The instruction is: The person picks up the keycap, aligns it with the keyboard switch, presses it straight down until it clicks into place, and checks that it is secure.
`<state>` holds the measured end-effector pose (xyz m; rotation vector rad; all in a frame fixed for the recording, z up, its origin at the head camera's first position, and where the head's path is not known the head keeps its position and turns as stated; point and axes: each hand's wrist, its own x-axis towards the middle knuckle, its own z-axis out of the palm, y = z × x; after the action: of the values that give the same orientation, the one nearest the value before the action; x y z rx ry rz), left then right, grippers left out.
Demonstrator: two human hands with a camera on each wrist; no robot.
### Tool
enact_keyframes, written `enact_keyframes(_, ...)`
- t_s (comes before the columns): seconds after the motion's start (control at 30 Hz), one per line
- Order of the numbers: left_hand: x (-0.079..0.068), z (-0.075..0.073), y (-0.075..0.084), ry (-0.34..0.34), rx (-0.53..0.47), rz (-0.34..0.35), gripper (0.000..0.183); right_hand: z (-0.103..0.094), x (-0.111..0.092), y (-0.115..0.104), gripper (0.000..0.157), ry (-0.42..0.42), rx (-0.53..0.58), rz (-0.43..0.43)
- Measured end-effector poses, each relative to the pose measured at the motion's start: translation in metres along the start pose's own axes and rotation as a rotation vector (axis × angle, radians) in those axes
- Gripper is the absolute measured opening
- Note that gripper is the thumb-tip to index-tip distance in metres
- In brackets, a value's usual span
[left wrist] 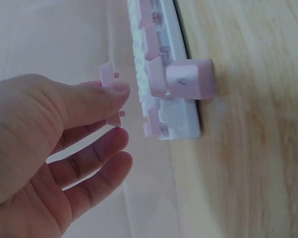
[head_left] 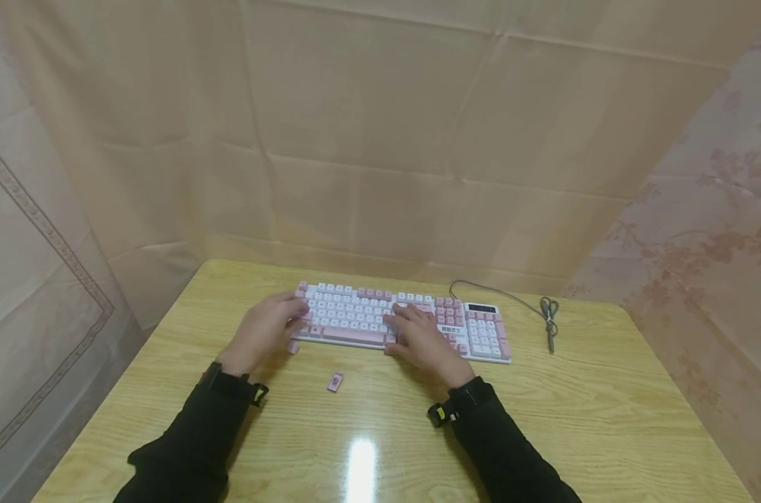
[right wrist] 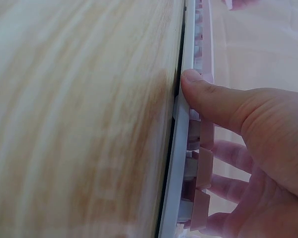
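Note:
A pink and white keyboard (head_left: 349, 318) lies on the wooden table. At its left end my left hand (head_left: 264, 328) pinches a long pink keycap (left wrist: 107, 74) between thumb and fingers, edge-on in the left wrist view with small stems facing the keys. The keycap is held apart from the keyboard there. One loose pink keycap (left wrist: 191, 79) sits beside the keyboard's front left edge. My right hand (head_left: 421, 342) rests on the keyboard right of the space bar, its thumb (right wrist: 201, 89) touching the front edge and its fingers over the keys, partly hidden in the right wrist view.
Another pink keycap (head_left: 335, 381) lies on the table (head_left: 305, 433) in front of the keyboard. A grey cable (head_left: 500, 288) runs from the keyboard's back to a tied bundle (head_left: 549, 318) on the right. Beige cloth (head_left: 380, 140) hangs behind the table.

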<state>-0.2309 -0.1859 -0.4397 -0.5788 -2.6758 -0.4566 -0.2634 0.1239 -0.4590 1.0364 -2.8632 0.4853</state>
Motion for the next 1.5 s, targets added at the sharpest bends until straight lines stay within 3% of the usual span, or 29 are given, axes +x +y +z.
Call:
enact_keyframes(0.27, -0.002, 0.007, -0.008, -0.030, -0.025, -0.052, 0.023, -0.001, -0.001, -0.001, 0.060, 0.003, -0.001, -0.003)
enact_keyframes(0.63, -0.002, 0.012, -0.014, -0.036, -0.022, -0.037, 0.026, -0.003, -0.002, -0.004, 0.060, 0.018, -0.004, -0.019)
enact_keyframes(1.5, -0.002, 0.013, -0.009, -0.093, -0.027, -0.105, 0.030, -0.002, -0.001, -0.002, 0.062, 0.008, -0.007, -0.010)
